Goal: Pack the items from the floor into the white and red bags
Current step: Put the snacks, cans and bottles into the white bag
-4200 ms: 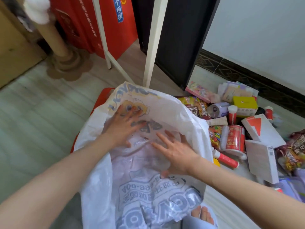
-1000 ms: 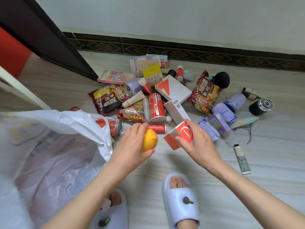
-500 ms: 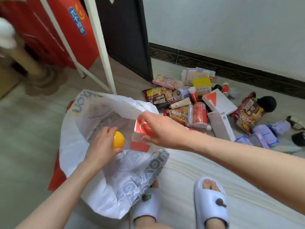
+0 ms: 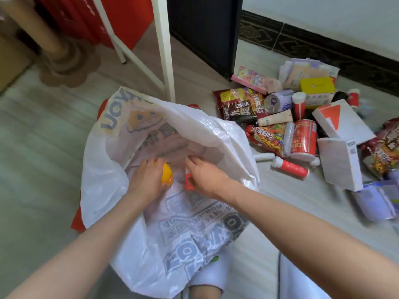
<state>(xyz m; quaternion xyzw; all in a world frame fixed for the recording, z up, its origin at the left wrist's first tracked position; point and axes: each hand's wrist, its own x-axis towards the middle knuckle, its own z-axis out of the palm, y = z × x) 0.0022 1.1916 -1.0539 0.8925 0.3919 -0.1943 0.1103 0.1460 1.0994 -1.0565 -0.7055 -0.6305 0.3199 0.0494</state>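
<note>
The white plastic bag [image 4: 103, 169] with blue lettering lies open on the floor in front of me. Both hands reach inside it. My left hand [image 4: 146, 180] grips a yellow-orange fruit [image 4: 167, 175]. My right hand [image 4: 205, 175] holds a small red and white box [image 4: 189, 181], mostly hidden by my fingers. The red bag [image 4: 76, 221] peeks out under the white bag's left edge. A pile of items spreads on the floor to the right: snack packets [image 4: 241, 106], a red can [image 4: 303, 137], white boxes [image 4: 340, 160].
A white frame leg [image 4: 165, 48] stands just behind the bag. A dark door [image 4: 205, 29] and a red panel [image 4: 121, 20] are at the back. A cardboard post base [image 4: 64, 63] sits back left. My slippered feet [image 4: 211, 275] are under the bag's near edge.
Both hands have moved from above the bag's mouth down into the white bag, carrying the fruit and the red and white box. The view has tilted closer over the bag.
</note>
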